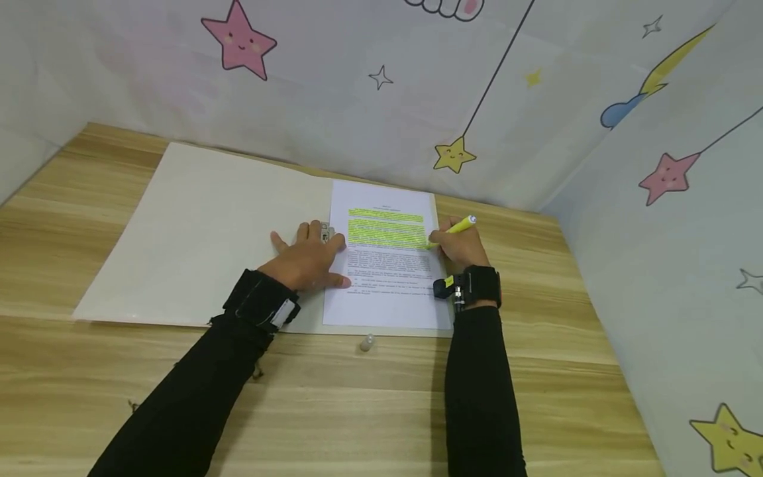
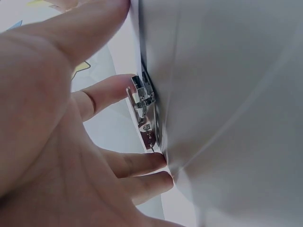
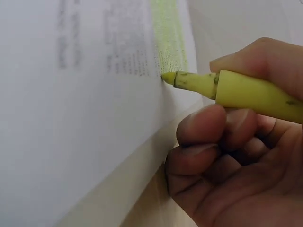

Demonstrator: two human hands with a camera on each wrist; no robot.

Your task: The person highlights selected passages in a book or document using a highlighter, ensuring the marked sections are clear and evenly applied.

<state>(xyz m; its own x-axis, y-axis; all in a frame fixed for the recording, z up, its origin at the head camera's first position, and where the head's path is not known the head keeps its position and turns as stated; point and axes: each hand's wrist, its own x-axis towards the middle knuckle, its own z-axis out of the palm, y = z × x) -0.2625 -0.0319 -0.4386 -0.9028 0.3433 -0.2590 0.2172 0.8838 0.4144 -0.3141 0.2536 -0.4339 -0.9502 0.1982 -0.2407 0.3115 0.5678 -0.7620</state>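
A yellow highlighter (image 3: 255, 92) is pinched in my right hand (image 1: 463, 246), its tip at the right end of a text line. The printed sheet (image 1: 387, 311) carries yellow marking over its upper paragraphs; plain black text lies below. My left hand (image 1: 306, 262) rests spread with straight fingers, thumb and index finger on the sheet's left edge. Between the left fingers shows a metal clip (image 2: 143, 101) of the open white folder (image 1: 197, 232) under the sheet.
A small pale cap-like piece (image 1: 367, 342) lies on the wooden table (image 1: 357, 397) just below the folder's front edge. Behind the table hangs a white cloth wall (image 1: 334, 119) with printed stars, and another stands at the right.
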